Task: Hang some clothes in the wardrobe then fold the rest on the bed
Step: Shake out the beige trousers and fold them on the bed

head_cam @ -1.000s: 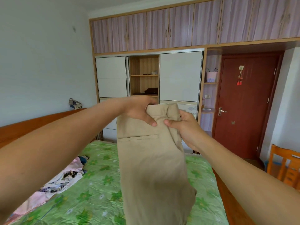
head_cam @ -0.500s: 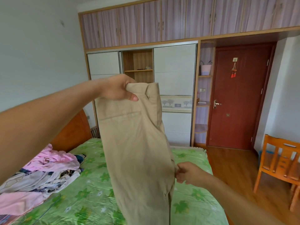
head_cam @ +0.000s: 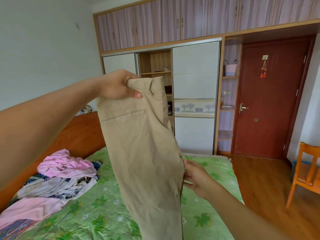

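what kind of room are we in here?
A home bedroom, most likely: a bed with a green floral sheet, a built-in wardrobe with sliding doors, and a clothes pile on the bed. The left hand holds beige trousers up.

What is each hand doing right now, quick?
Left hand: closed, gripping the top of the trousers.
Right hand: open, fingers touching the trousers' side lower down.

A dark red wooden door (head_cam: 270,101) with a silver lever handle (head_cam: 243,107) stands far behind the right hand (head_cam: 195,179), higher and to its right. A red tassel ornament (head_cam: 263,70) hangs on this door. To the right of the hand, an orange wooden chair (head_cam: 305,176) stands on the brown wooden floor (head_cam: 259,179).
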### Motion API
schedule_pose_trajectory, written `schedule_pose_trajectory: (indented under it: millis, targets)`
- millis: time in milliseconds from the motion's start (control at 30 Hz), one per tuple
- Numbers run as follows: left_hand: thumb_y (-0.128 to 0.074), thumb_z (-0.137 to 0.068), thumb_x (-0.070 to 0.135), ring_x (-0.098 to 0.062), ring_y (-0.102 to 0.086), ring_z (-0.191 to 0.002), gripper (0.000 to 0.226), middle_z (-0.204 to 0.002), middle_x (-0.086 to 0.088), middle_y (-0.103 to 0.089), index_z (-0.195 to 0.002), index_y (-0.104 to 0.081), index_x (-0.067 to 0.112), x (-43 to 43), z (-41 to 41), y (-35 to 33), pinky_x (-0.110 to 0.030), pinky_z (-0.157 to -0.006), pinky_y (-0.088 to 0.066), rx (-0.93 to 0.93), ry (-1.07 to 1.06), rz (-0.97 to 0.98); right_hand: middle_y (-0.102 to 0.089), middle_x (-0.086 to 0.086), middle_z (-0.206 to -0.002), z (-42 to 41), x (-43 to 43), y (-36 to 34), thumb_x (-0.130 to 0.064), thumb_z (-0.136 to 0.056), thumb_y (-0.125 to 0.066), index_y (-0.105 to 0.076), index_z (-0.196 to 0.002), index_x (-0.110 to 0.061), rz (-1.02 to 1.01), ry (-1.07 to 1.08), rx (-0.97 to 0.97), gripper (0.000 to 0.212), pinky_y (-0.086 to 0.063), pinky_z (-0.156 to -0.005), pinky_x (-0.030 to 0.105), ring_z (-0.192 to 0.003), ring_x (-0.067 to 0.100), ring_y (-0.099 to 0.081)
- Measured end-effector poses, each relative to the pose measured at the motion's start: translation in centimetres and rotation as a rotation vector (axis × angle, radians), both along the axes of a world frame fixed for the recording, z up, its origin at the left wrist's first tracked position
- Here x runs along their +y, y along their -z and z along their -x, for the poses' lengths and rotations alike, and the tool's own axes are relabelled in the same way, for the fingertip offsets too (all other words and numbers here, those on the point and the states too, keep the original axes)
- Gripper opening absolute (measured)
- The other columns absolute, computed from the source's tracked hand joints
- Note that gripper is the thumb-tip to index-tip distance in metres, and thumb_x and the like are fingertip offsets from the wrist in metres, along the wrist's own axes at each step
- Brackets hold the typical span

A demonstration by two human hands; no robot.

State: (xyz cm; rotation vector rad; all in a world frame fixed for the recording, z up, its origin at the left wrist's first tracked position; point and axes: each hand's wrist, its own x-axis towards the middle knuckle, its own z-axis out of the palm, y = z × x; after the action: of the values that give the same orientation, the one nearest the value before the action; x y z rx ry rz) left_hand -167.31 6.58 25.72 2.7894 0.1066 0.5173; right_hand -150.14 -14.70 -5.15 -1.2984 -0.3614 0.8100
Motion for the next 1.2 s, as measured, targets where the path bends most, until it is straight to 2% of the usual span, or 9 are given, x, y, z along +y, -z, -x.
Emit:
schedule_pose_trajectory:
  millis: [200, 333, 467, 567, 633, 733, 833, 933, 1200]
  targets:
    - [-0.078, -0.083, 0.034, -0.002, -0.072, -0.085, 0.02, -0.095, 0.017, -0.075, -0.102, -0.071, 0.03, 1.8, 1.6, 0.3, -0.021, -0.073, -0.055, 0.034, -0.062, 0.038, -0.077, 0.014, -0.095, -1.0, 0.8, -1.4, 0.002, -0.095, -0.058, -0.065, -0.123, -0.009, -0.448, 0.138, 0.314, 0.031, -0.054, -0.081, 0.04, -0.08, 0.024, -0.073]
    - [-0.077, -0.082, 0.036, -0.004, -0.073, -0.088, 0.024, -0.098, 0.016, -0.076, -0.104, -0.07, 0.028, 3.1, 2.4, 0.5, -0.022, -0.074, -0.057, 0.019, -0.098, 0.101, -0.075, 0.016, -0.11, -2.0, 0.0, -3.1, 0.002, -0.094, -0.058, -0.067, -0.121, -0.004, -0.522, 0.094, 0.25, 0.03, -0.054, -0.084, 0.038, -0.094, 0.025, -0.075]
    - [-0.074, -0.086, 0.034, -0.004, -0.073, -0.089, 0.019, -0.098, 0.018, -0.075, -0.104, -0.068, 0.03, 2.5, 2.2, 0.5, -0.016, -0.068, -0.056, 0.054, -0.086, 0.112, -0.077, 0.011, -0.103, -1.8, -0.8, -4.6, -0.006, -0.089, -0.072, -0.074, -0.11, -0.01, -0.234, 0.003, -0.25, 0.021, -0.056, -0.078, 0.034, -0.098, 0.03, -0.073]
    - [-0.071, -0.09, 0.031, -0.005, -0.073, -0.089, 0.015, -0.097, 0.017, -0.075, -0.104, -0.066, 0.029, 1.9, 2.1, 0.7, -0.026, -0.078, -0.057, 0.075, -0.085, 0.115, -0.069, 0.013, -0.087, -2.7, -1.7, -4.9, -0.028, -0.093, -0.069, -0.068, -0.082, -0.019, 0.299, 0.125, -0.888, 0.015, -0.047, -0.074, 0.034, -0.09, 0.026, -0.063]
    - [-0.071, -0.091, 0.032, -0.003, -0.072, -0.087, 0.014, -0.096, 0.016, -0.075, -0.103, -0.065, 0.028, 1.0, 1.7, 1.0, -0.025, -0.079, -0.056, 0.066, -0.059, 0.087, -0.058, 0.006, -0.105, -2.8, -2.3, -6.2, -0.046, -0.09, -0.066, -0.061, -0.083, -0.03, 0.618, 0.087, -1.135, 0.018, -0.046, -0.088, 0.037, -0.11, 0.023, -0.048]
    - [-0.072, -0.091, 0.033, -0.006, -0.071, -0.09, 0.014, -0.098, 0.011, -0.073, -0.102, -0.065, 0.029, -1.1, 0.4, 1.0, -0.026, -0.081, -0.055, 0.047, -0.006, 0.033, -0.051, -0.017, -0.13, -0.6, -2.1, -10.7, -0.058, -0.072, -0.076, -0.059, -0.118, -0.042, 0.271, -0.145, -0.965, 0.051, -0.046, -0.097, 0.031, -0.123, 0.004, -0.047]
    - [-0.073, -0.091, 0.032, -0.004, -0.069, -0.092, 0.016, -0.102, 0.011, -0.071, -0.104, -0.065, 0.03, -3.1, -0.9, 0.5, -0.025, -0.083, -0.055, 0.053, 0.034, -0.031, -0.074, -0.018, -0.104, 1.6, -0.3, -14.5, -0.052, -0.075, -0.079, -0.062, -0.115, -0.035, -0.094, -0.083, -0.837, 0.047, -0.055, -0.077, 0.023, -0.096, 0.002, -0.071]
    - [-0.076, -0.088, 0.032, -0.003, -0.068, -0.091, 0.02, -0.101, 0.011, -0.07, -0.105, -0.066, 0.027, -4.0, -1.5, 0.1, -0.025, -0.083, -0.055, 0.061, 0.028, -0.09, -0.077, -0.007, -0.102, 2.3, 0.2, -15.4, -0.033, -0.088, -0.075, -0.067, -0.112, -0.025, -0.178, 0.012, -0.773, 0.026, -0.058, -0.082, 0.036, -0.094, 0.013, -0.074]
    - [-0.086, -0.078, 0.034, 0.003, -0.067, -0.091, 0.04, -0.102, 0.017, -0.072, -0.111, -0.065, 0.03, -4.3, -0.8, 0.7, -0.017, -0.079, -0.056, 0.153, 0.049, -0.065, -0.077, -0.001, -0.109, 3.2, 0.2, -17.7, -0.032, -0.102, -0.058, -0.074, -0.108, -0.021, -0.285, -0.121, -0.674, 0.02, -0.057, -0.081, 0.031, -0.102, 0.016, -0.073]
